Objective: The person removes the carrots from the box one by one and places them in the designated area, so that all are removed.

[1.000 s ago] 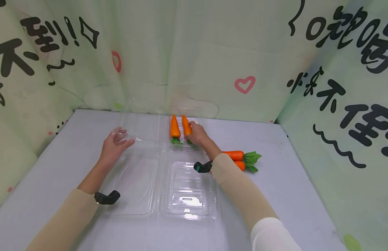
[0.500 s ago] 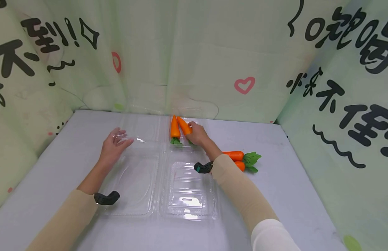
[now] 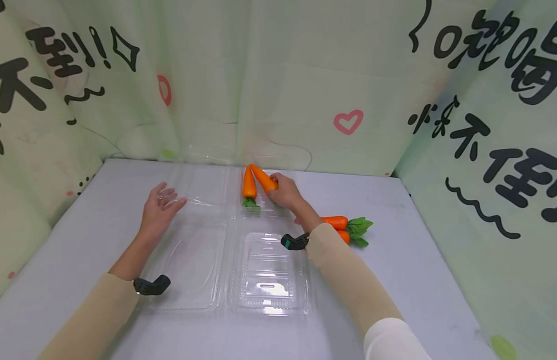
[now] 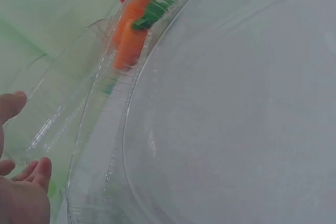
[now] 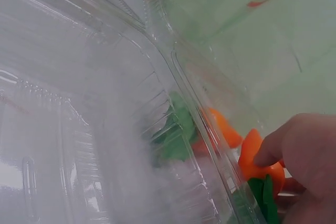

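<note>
In the head view, my right hand (image 3: 285, 191) grips a tilted orange carrot (image 3: 263, 178) at the far clear plastic box (image 3: 283, 212). In the right wrist view, the thumb lies against the held carrot (image 5: 252, 153), and green leaves show below. Beside it, a second carrot (image 3: 249, 184) lies in the box, its leaves toward me; the two tips are close together. My left hand (image 3: 158, 212) is at the edge of that box's transparent lid (image 3: 206, 182), fingers and thumb spread apart. In the left wrist view, the lid's edge passes between thumb and fingers (image 4: 39, 174).
Nearer stands another open clear box (image 3: 269, 270), its lid (image 3: 188, 270) spread to the left. Two carrots with leaves, an upper carrot (image 3: 336, 222) and a lower carrot (image 3: 344, 236), lie right of it, partly behind the right arm. A printed curtain (image 3: 296, 90) surrounds the white table (image 3: 422, 300).
The held carrot has turned from nearly upright to leaning left, its tip now by the other carrot's tip. My right hand has barely moved, and the left hand stays at the lid.
</note>
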Demonstrator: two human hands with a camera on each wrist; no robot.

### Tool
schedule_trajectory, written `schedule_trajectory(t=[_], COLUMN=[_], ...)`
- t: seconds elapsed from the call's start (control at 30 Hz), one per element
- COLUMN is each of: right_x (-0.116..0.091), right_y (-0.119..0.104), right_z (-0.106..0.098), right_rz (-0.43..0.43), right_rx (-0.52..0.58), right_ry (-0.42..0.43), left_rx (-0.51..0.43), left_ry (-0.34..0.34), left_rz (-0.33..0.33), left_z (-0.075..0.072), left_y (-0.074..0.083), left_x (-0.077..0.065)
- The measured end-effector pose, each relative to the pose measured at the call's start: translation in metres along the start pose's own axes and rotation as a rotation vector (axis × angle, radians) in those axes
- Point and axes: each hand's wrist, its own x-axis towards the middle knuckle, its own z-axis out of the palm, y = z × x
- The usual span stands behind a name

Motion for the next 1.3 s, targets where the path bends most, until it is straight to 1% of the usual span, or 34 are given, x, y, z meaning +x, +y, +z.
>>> schedule_trajectory(t=[0.2,0.3,0.53,0.77,0.97,1.07,1.17,1.3], right_x=[-0.006,-0.008,-0.011,-0.015,-0.021,-0.024,-0.026,-0.029], right_y=[-0.003,-0.004,-0.003,-0.004,-0.003,-0.003,-0.002,0.0], right_z=[-0.005,-0.007,-0.008,-0.013,-0.018,-0.021,-0.023,-0.025], right_rz=[0.0,-0.003,-0.017,-0.032,-0.067,-0.081,-0.085,-0.077], right_rx=[0.089,0.11,0.131,0.155,0.154,0.156,0.163,0.185], right_ry=[0.001,0.01,0.021,0.024,0.038,0.043,0.045,0.045], left_rx=[0.013,0.027,0.052,0.108,0.145,0.195,0.25,0.276], left_ry=[0.008,0.016,0.053,0.069,0.088,0.099,0.111,0.11], left_rz=[-0.02,-0.022,-0.019,-0.034,-0.034,-0.02,0.012,0.056], left_z=[0.0,0.0,0.001,0.002,0.001,0.001,0.002,0.003], left_y=[-0.001,0.001,0.001,0.001,-0.001,-0.002,-0.002,-0.002], left_x=[-0.001,-0.002,-0.003,-0.005,-0.005,-0.005,-0.005,-0.003])
